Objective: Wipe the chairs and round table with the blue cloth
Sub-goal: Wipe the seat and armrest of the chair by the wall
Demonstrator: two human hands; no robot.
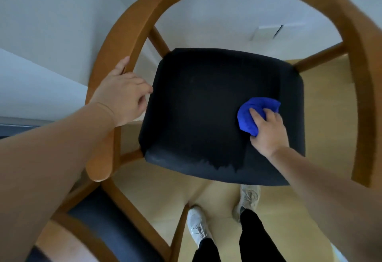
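Holding the rail: my feed shows the left hand (122, 94) gripping the chair's (359, 75) curved wooden rail (124, 40). The thumb lies along the rail's outer face. The fingers curl over its inner edge, just beside the left side of the seat (206, 100).
Far left: a pale wall (51, 13) stands behind the rail. Low in the corner I see a second chair (99, 226) with a dark pad and a wooden frame, partly hidden by the left forearm.
Chair: it is wooden, and its rail arches round the top of my view from left to right. I look down through the arch onto the seat.
Seat: a dark upholstered pad, squarish with rounded corners. Its front edge shows a greyer band at left and a darker band at right, with a ragged line between them.
Cloth: blue and bunched into a ball (248, 121). It rests on the right part of the seat, nearer the right edge than the middle, touching the pad.
Right hand: it (268, 131) grasps the cloth, fingers curled round the cloth's near and right sides and the forefinger laid across the top. Most of the cloth bulges out ahead and to the left of the fingers, away from the palm.
Floor: light wood (326, 117) shows under the chair and to its right.
Shoes: two pale shoes (197, 226) stand on the floor below the seat's front edge, toes toward the chair, with dark trouser legs running down from them to the bottom of my view.
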